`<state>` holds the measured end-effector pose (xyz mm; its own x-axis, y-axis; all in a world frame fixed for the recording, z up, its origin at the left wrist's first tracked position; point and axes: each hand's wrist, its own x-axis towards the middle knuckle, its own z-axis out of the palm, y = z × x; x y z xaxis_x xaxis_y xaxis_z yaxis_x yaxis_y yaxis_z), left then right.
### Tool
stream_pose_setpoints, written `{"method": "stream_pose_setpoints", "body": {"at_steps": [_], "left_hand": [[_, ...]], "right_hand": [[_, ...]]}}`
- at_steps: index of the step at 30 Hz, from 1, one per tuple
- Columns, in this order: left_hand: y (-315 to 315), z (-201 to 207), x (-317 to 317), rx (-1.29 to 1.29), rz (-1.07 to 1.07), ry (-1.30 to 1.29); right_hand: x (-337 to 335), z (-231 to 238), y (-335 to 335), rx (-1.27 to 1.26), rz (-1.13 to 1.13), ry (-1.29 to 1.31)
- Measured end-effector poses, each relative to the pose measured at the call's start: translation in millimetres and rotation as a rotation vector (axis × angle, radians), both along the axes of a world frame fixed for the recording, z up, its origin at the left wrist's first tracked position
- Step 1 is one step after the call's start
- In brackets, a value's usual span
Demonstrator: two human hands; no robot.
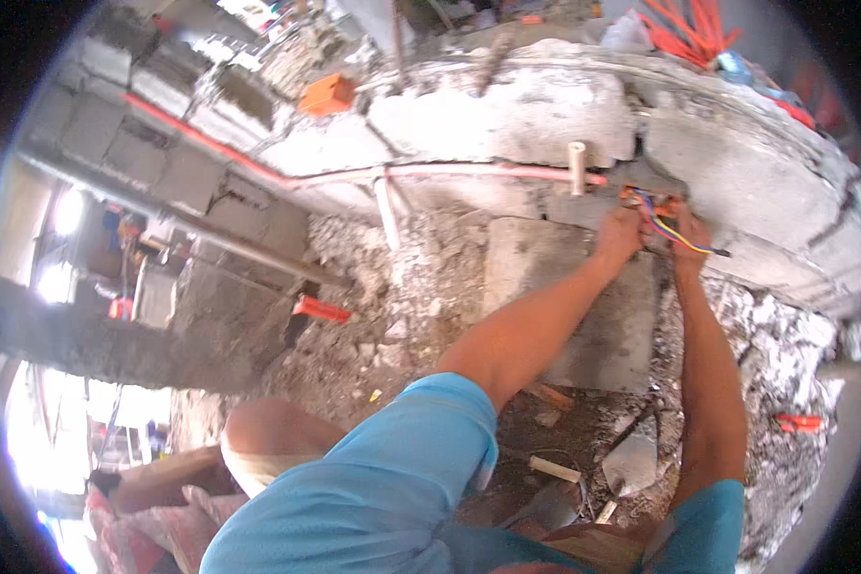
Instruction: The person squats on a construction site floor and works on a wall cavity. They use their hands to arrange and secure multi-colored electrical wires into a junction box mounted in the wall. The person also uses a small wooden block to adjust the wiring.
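Observation:
An orange electrical box (674,205) sits in a gap in the block wall, partly covered by my fingers. My left hand (622,232) is closed at its left side, and my right hand (692,236) grips its right side. A bundle of yellow, blue and red wires (668,232) comes out between my hands and hangs toward the lower right, crossing in front of my right fingers. The orange-pink conduit (440,172) runs along the wall and ends just left of the box. My fingertips are partly hidden.
A short cream tube (577,167) stands against the wall over the conduit. Below lies a concrete slab (584,325) on rubble. Near my legs is a trowel (631,466). Another orange box (327,95) rests on the wall top. A long grey pipe (191,225) slants at left.

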<state>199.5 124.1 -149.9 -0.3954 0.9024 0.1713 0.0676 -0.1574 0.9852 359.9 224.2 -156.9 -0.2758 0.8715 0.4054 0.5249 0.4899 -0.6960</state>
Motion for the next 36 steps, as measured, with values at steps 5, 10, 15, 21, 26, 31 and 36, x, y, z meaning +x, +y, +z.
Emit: {"method": "stream_pose_setpoints", "body": {"at_steps": [5, 10, 15, 21, 26, 31, 36], "left_hand": [[-5.2, -10.2, -11.5, -0.185, -0.086, -0.336], [-22.1, 54.9, 10.0, -0.306, -0.031, -0.319], [-26.3, 52.2, 13.1, -0.249, -0.065, -0.292], [-29.0, 37.5, 1.7, -0.293, -0.079, -0.323], [-21.4, 38.3, 2.6, -0.222, -0.098, -0.34], [-30.0, 36.9, 9.4, -0.274, -0.073, -0.26], [-41.8, 34.7, -6.9, -0.305, -0.026, -0.245]], "right_hand": [[2.1, -5.4, 10.0, 0.178, 0.238, -0.188], [7.6, 37.6, -17.3, -0.628, 0.179, 0.572], [0.7, 25.8, -30.9, -0.408, -0.047, 0.429], [-10.4, 18.7, -41.2, -0.264, -0.122, 0.306], [6.4, 26.1, -14.6, -0.302, 0.018, 0.225], [18.3, 31.1, -18.7, -0.565, 0.178, 0.544], [1.8, 35.9, -35.4, -0.364, 0.022, 0.338]]}}
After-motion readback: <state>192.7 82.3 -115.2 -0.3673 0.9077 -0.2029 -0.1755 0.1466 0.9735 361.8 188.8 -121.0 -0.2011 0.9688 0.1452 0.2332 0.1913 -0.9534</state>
